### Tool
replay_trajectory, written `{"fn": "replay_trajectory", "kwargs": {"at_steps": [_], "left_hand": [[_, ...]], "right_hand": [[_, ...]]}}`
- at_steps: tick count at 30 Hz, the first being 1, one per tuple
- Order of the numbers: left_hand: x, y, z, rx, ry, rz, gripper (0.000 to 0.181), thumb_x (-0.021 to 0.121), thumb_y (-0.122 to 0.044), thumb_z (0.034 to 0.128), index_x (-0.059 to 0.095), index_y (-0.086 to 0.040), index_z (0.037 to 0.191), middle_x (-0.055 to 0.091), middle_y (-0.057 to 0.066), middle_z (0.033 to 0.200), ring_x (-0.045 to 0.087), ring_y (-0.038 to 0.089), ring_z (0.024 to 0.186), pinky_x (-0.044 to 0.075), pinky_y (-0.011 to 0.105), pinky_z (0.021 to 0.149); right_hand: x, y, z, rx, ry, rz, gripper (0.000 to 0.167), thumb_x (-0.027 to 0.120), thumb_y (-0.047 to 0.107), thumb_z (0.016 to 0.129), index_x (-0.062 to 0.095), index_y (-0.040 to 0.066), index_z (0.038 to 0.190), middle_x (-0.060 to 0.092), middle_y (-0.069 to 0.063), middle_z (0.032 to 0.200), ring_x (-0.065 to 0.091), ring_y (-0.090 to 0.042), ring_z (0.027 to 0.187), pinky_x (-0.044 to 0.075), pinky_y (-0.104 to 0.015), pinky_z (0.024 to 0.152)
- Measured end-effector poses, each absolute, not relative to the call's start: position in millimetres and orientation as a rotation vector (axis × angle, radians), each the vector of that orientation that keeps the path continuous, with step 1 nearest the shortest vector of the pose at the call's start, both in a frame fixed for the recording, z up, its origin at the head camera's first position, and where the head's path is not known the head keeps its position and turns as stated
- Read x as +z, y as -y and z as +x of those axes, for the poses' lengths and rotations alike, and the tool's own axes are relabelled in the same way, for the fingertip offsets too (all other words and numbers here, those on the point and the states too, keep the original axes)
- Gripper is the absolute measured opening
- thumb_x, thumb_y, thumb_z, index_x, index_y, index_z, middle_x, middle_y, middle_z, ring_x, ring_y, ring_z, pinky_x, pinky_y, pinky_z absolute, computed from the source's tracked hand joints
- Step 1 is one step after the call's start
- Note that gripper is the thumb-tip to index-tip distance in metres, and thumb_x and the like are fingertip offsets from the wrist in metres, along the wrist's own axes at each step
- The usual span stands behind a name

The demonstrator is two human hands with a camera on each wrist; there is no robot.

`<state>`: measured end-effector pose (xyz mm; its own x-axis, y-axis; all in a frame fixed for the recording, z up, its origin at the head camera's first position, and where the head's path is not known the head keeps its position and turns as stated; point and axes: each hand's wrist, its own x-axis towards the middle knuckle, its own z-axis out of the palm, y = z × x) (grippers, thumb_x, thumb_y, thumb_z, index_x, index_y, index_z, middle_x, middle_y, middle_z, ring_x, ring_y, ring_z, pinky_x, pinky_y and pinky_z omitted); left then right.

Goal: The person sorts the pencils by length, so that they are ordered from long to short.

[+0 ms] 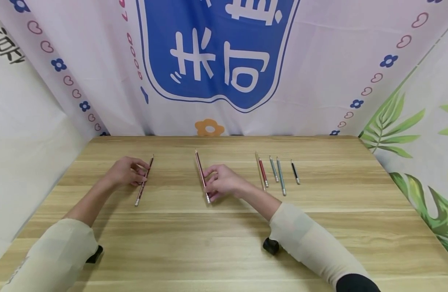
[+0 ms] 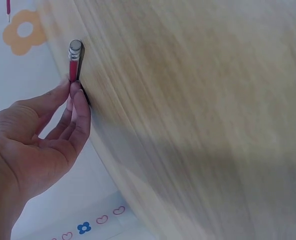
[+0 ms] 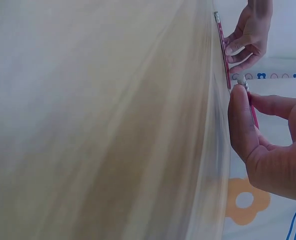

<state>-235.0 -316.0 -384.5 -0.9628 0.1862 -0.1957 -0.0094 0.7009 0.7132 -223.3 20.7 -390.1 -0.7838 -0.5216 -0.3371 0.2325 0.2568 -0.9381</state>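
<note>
My left hand (image 1: 127,171) pinches a dark red pencil (image 1: 141,192) between thumb and fingertips on the left of the table. That pencil slants, with its white eraser end toward me; in the left wrist view its metal ferrule and eraser (image 2: 75,46) stick up past the fingertips. Near the middle, my right hand (image 1: 223,181) holds a second dark red pencil (image 1: 200,165) by its lower half, point away from me. The right wrist view shows its eraser (image 3: 241,79) beside my fingers, with part of the shaft hidden behind them.
Several pencils lie side by side on the wooden table (image 1: 209,251) to the right: a tan one (image 1: 259,172), a red one (image 1: 263,172), two blue-grey ones (image 1: 281,176) and a short black one (image 1: 295,172). A printed curtain (image 1: 319,81) hangs behind the far edge.
</note>
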Motion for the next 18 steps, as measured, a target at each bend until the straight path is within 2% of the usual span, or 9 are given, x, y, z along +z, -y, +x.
{"fn": "replay_trajectory", "kwargs": {"at_steps": [9,18], "left_hand": [[-384,316,-236,1.115,-2.647,0.136,0.039,0.075,0.011,0.0876,0.061,0.017,0.124,0.063,0.016,0.093,0.063,0.018,0.074,0.063,0.029,0.061],[-380,314,-235,1.093,-2.635,0.114,0.04,0.074,0.011,0.0882,0.06,0.017,0.126,0.064,0.018,0.096,0.064,0.019,0.075,0.063,0.03,0.063]], "right_hand": [[-388,-6,-224,-1.57,-1.925,-0.289,0.045,0.068,-0.015,0.089,0.052,-0.007,0.13,0.067,-0.018,0.093,0.066,-0.02,0.065,0.064,-0.028,0.057],[-390,10,-224,-1.579,-1.896,-0.286,0.045,0.068,-0.017,0.087,0.053,-0.007,0.128,0.067,-0.019,0.084,0.065,-0.022,0.062,0.063,-0.028,0.055]]}}
